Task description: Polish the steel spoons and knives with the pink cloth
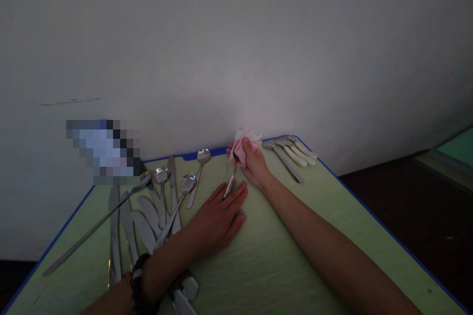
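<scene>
Four spoons [188,184] (at least); one cloth [241,151]

A dark, chunky bracelet of rounded beads [137,293], one paler grey, circles the left wrist [151,278]; the right forearm [314,226] and both slender-fingered hands [254,163] are bare.

- Wall [236,49]: plain, greyish white, filling the upper view; one thin dark mark [70,102] at left.
- Table [273,266]: pale green top, blue edging [219,150], far side near the wall.
- Floor [384,202]: dark reddish brown, right of the table.
- Green surface [458,152]: far right, partly visible.
- Light: dim, shadows soft.
</scene>
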{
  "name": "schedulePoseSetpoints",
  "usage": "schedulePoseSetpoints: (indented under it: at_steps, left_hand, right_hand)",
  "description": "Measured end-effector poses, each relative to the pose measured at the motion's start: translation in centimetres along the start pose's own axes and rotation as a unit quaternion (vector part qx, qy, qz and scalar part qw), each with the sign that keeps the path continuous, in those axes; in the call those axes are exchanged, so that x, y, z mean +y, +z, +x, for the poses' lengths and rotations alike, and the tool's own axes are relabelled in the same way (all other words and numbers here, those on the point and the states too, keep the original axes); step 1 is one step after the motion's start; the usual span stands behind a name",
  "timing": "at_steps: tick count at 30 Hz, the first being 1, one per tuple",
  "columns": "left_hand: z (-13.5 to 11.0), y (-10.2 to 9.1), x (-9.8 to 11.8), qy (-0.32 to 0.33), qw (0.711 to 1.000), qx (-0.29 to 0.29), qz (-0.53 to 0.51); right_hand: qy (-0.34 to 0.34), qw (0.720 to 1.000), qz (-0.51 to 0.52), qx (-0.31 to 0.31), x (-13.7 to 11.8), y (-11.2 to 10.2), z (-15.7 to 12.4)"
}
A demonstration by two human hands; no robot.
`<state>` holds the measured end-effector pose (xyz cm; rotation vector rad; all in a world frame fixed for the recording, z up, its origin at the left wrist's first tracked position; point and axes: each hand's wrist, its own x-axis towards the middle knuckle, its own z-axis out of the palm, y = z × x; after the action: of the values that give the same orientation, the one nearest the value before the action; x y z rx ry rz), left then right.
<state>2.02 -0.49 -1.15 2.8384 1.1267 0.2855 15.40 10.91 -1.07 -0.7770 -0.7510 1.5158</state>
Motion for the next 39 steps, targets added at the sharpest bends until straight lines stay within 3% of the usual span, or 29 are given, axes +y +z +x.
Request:
schedulePoseSetpoints:
  at_steps: [10, 18, 29, 39]
  left_hand:
    - [0.07, -0.02, 0.31, 0.003, 1.0, -0.003, 0.011]
    - [-0.03, 0.16, -0.01, 0.008, 1.0, 0.006, 0.003]
    - [-0.01, 0.0, 0.11, 0.001, 1.0, -0.007, -0.009]
    - [0.03, -0.01, 0.1, 0.002, 1.0, -0.007, -0.003]
  right_hand:
    - [0.0, 0.994, -0.101, -0.052, 0.59, 0.1, -0.48]
    - [0.037, 0.986, -0.14, -0.086, 0.28, -0.01, -0.65]
    - [0.072, 0.982, -0.068, -0.159, -0.11, -0.42, -0.65]
    - [0.041, 0.99, -0.049, -0.126, 0.23, -0.14, -0.54]
